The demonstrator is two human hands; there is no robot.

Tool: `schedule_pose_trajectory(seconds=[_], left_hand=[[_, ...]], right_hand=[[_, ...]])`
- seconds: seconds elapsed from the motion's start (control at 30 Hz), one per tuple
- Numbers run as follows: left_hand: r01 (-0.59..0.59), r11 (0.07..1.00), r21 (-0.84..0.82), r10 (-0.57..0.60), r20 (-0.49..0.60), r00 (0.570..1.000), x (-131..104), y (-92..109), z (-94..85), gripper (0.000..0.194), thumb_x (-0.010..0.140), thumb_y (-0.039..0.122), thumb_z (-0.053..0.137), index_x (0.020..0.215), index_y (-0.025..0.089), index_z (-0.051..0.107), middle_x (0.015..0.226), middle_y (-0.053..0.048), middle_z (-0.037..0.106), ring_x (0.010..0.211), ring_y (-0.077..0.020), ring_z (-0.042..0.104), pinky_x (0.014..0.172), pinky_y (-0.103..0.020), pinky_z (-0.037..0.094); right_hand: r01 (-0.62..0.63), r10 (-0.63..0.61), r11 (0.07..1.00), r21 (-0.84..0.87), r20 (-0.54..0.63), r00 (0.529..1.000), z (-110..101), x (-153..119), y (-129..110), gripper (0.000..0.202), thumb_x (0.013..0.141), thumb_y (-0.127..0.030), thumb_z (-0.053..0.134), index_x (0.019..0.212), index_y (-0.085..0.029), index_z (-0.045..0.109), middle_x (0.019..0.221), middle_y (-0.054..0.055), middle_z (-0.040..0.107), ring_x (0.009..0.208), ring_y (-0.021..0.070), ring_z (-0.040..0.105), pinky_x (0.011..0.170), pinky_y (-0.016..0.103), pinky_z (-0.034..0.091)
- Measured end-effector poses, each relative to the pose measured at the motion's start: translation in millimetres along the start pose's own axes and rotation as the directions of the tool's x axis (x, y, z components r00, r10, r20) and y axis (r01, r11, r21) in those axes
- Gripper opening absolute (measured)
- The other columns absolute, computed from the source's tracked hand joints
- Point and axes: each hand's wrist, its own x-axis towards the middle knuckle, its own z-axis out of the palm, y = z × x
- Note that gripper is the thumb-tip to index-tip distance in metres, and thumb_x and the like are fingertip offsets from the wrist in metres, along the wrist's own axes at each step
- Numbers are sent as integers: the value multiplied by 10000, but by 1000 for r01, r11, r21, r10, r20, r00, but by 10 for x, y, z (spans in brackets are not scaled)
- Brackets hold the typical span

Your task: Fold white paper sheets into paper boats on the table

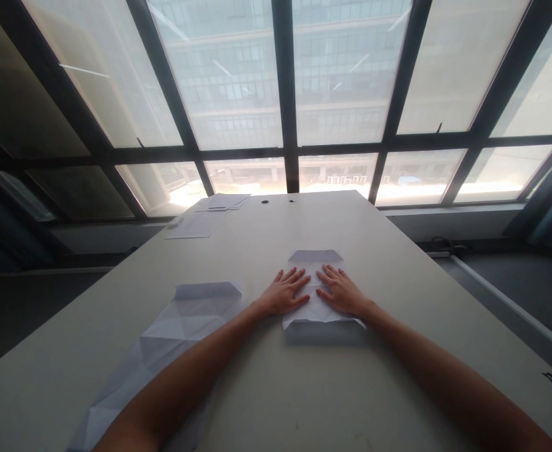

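A folded sheet of white paper [320,317] lies on the table in front of me, its near and far ends creased into angled flaps. My left hand [286,292] rests flat on its left side, fingers spread and pointing inward. On the right side my right hand [340,290] lies flat too, its fingers apart. A narrow strip of paper shows between the two hands. Left of them is a larger creased sheet of paper [181,323] with a folded far edge, partly hidden under my left forearm.
The long white table [266,238] stretches toward large windows [238,75] with dark frames. Several flat papers [195,224] lie at its far left. Two small round holes are near the far edge. A small dark mark [549,378] sits near the right edge.
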Motion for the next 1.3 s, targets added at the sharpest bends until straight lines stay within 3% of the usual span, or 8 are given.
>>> schedule_pose_trajectory(seconds=[0.87,1.3], left_hand=[[20,1000,0,-20,-30,999,-27,46,-21,626,947,616,378,1505,344,293,1589,-10,214,1471,-250,158,1181,-485,108],[1,1000,31,0,-22,1000,-33,25,-21,641,953,637,317,1520,347,244,1592,0,197,1472,-253,151,1177,-501,106]], right_hand=[[2,-2,1000,9,-31,1000,-31,-40,-9,563,966,-458,425,1463,-197,391,1558,125,296,1449,233,229,1169,442,185],[-2,4,999,46,-49,999,-67,-62,-20,541,950,-416,469,1447,-209,420,1545,112,328,1438,234,260,1172,442,199]])
